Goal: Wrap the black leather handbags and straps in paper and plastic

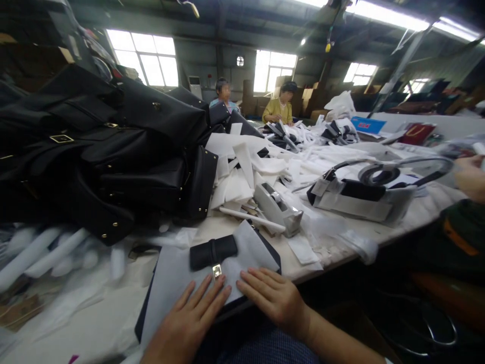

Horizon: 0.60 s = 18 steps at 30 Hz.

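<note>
A black handbag (273, 248) lies flat at the table's front edge, mostly covered by a white sheet (170, 273). Its black flap strap (214, 252) and gold clasp (216, 271) show on top of the sheet. My left hand (191, 313) rests on the sheet just below the clasp, fingers stretched out. To the right, my right hand (275, 297) lies flat on the sheet with its fingers extended. Both palms press down and grip nothing. The bag's lower edge is partly hidden by my hands.
Black handbags (151, 146) are heaped at the left. A grey tape dispenser (276, 207) stands beyond the bag, near white padding pieces (242, 172). Another wrapped bag (356, 199) sits at the right, by another person's hand (472, 177). Two people sit across the table.
</note>
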Each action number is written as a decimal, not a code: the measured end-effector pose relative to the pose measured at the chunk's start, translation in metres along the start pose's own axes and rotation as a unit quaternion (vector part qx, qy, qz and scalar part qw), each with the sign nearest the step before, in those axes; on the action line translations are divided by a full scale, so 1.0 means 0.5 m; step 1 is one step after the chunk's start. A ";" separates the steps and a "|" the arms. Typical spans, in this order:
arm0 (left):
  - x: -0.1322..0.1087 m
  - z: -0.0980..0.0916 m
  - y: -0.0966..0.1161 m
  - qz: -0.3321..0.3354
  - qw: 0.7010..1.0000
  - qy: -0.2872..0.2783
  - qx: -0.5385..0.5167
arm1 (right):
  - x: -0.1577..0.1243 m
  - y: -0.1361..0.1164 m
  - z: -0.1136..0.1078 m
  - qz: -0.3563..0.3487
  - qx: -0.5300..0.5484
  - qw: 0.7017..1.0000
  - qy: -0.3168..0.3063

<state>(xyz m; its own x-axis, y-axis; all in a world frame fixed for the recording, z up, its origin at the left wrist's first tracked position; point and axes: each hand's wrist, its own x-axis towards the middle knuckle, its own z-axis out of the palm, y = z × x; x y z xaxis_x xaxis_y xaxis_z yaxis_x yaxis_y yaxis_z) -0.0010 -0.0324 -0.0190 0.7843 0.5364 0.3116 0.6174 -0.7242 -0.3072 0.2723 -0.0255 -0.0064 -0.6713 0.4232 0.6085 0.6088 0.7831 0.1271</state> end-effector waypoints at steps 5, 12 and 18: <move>0.033 0.010 -0.052 0.018 0.997 -0.064 -0.024 | 0.041 0.048 0.020 -0.025 0.015 0.999 -0.031; 0.024 0.005 -0.014 -0.027 0.998 0.012 0.049 | 0.009 0.022 0.045 0.027 0.013 0.999 0.016; 0.021 0.014 -0.018 0.015 0.993 0.048 0.107 | -0.001 0.018 0.042 0.001 -0.009 1.000 0.015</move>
<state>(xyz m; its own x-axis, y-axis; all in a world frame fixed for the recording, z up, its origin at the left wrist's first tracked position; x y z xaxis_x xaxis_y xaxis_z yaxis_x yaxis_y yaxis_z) 0.0021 -0.0171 -0.0190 0.7995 0.4652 0.3800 0.6007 -0.6253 -0.4982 0.2692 -0.0092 -0.0219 -0.6564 0.4108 0.6328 0.6184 0.7733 0.1395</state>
